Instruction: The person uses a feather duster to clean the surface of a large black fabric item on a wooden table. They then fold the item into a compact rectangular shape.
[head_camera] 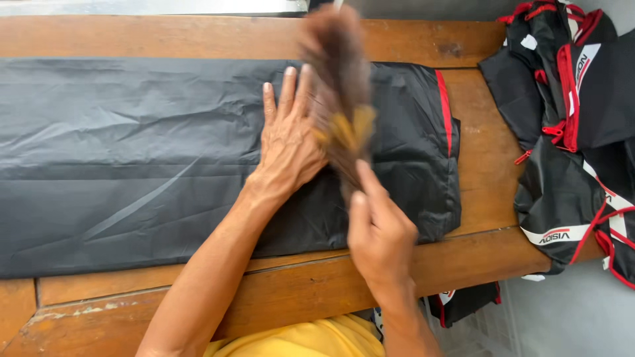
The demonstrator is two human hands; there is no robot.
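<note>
Our left hand (288, 142) lies flat, fingers spread, pressing the black garment (165, 158) on the bench (476, 158). Our right hand (378, 235) is clamped on the handle of a blurred brown brush (338, 86), which sweeps over the garment just beside the left hand. The garment lies spread along the bench, a red stripe (444, 109) near its right end. A pile of black-and-red clothes (569, 132) sits at the far right.

1. Soft, even daylight, fairly bright, with no hard shadows across the wooden table (476, 165).
2. Pale sheen streaks the black fabric (132, 152), brightest along its creases.
3. Heavy motion blur smears the brown brush (340, 86); everything else reads sharp.
</note>
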